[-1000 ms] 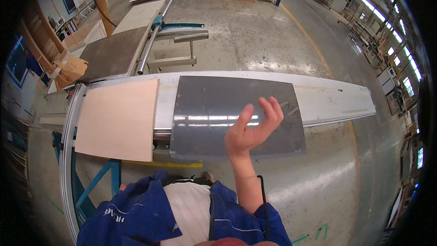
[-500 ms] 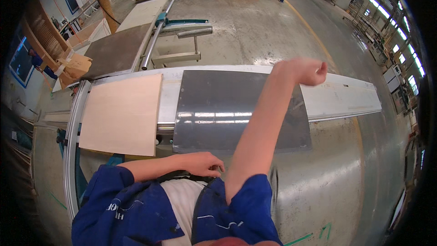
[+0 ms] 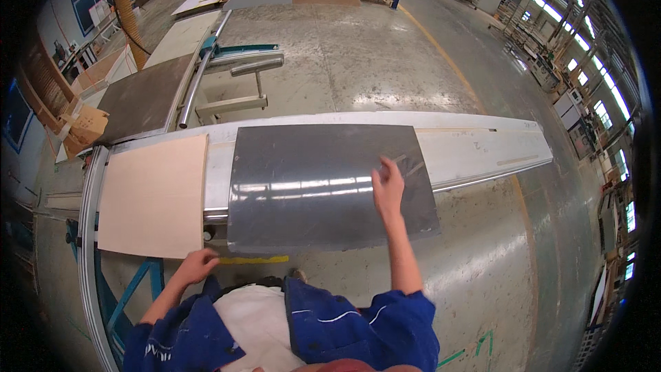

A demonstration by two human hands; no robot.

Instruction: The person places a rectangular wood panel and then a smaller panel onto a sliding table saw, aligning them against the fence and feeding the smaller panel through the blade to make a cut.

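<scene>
With right fingers (image 3: 388, 164) half-spread, seemingly empty, reaching over the grey panel (image 3: 310, 155) on the table (image 3: 485, 143); holding left hand (image 3: 197, 265) by the board (image 3: 151, 196), with unclear grip; possibly risking a tip by pressing the overhang.

Dark blue jacket (image 3: 320, 337), white piping (image 3: 337, 317), white chest lettering (image 3: 157, 351), pale shirt (image 3: 255, 317)
</scene>
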